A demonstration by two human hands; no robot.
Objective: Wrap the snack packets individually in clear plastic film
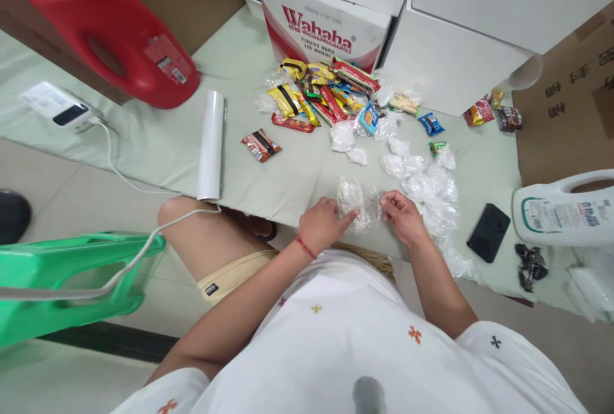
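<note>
Close to the table's front edge lies a clear, crinkled plastic bag [351, 203] with something pale inside, its contents too blurred to name. My left hand [322, 227], with a red cord on the wrist, grips the bag's left side, one finger laid across its front. At the bag's right edge, my right hand [404, 214] pinches the thin plastic between thumb and fingers. Right of it spreads a pile of similar clear bags [426, 193]. Beyond the hands is a heap of colourful wrapped snacks [330, 94], and a brown snack packet [260, 145] lies apart on the left.
A white roll [212, 145], a red jug [119, 43] and a white power bank [60, 107] with a cable stand left. White boxes [326, 27] line the back. On the right are a black phone [488, 233] and a white detergent bottle [566, 209]. A green stool [81, 279] is lower left.
</note>
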